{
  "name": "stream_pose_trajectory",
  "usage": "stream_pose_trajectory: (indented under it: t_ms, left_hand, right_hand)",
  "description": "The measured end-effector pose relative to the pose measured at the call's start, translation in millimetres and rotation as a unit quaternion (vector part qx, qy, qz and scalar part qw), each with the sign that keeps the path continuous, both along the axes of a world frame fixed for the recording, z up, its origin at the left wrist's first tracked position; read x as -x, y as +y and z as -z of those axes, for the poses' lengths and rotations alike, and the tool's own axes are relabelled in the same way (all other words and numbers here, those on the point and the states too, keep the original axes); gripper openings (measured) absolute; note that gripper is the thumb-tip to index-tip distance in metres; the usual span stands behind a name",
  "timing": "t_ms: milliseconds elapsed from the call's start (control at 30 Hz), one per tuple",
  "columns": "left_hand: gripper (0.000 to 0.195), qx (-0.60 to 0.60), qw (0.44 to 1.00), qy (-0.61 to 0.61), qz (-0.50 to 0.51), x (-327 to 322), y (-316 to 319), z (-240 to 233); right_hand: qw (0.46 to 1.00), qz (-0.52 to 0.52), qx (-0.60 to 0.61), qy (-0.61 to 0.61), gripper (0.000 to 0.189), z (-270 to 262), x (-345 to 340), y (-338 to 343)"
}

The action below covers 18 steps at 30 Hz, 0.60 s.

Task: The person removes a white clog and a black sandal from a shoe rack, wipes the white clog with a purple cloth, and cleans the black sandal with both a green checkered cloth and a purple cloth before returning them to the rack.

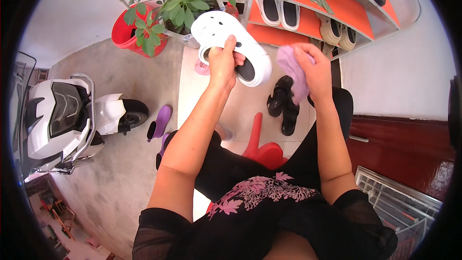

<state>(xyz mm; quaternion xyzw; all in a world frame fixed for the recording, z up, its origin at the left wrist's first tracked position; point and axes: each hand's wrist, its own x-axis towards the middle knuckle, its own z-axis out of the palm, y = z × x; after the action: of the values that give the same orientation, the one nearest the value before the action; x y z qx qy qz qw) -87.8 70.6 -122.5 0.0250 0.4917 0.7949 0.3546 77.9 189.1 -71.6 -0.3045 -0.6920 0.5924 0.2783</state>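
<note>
My left hand (224,59) grips a pair of white clogs with black insoles, held together in the air. The upper white clog (254,48) shows its holed toe and hides most of the other one. Off to the right, my right hand (315,66) is closed around a bunched lilac cloth (292,68), whose lower end hangs down. The cloth is apart from the clogs. Below it on the tiled floor lies a pair of black shoes (288,115). Between my knees juts part of a red plastic seat (265,151).
An orange-and-white shoe rack (285,34) holding several clogs stands ahead on the right. Ahead on the left are a potted plant (186,5) and a red bucket (121,39). Purple boots (162,119) and a white scooter (59,115) are at left. A dark red door (400,151) is at right.
</note>
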Motion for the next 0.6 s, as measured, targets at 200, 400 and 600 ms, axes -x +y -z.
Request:
stream_pose_trajectory:
  t_ms: [200,400,600]
  left_hand:
    - [0.016,-0.022,1.000,-0.010,-0.011,-9.6,1.6,-1.1]
    - [0.015,-0.088,0.974,-0.179,-0.109,21.5,-8.0,3.9]
    - [0.015,-0.105,0.956,-0.244,-0.122,17.8,-1.8,19.8]
  right_hand:
    - [0.924,-0.115,-0.362,-0.055,0.034,7.3,31.4,-45.2]
    - [0.936,-0.144,-0.306,-0.096,0.038,44.1,-18.2,-64.9]
    - [0.953,0.008,-0.302,0.007,0.040,10.7,-7.4,-61.8]
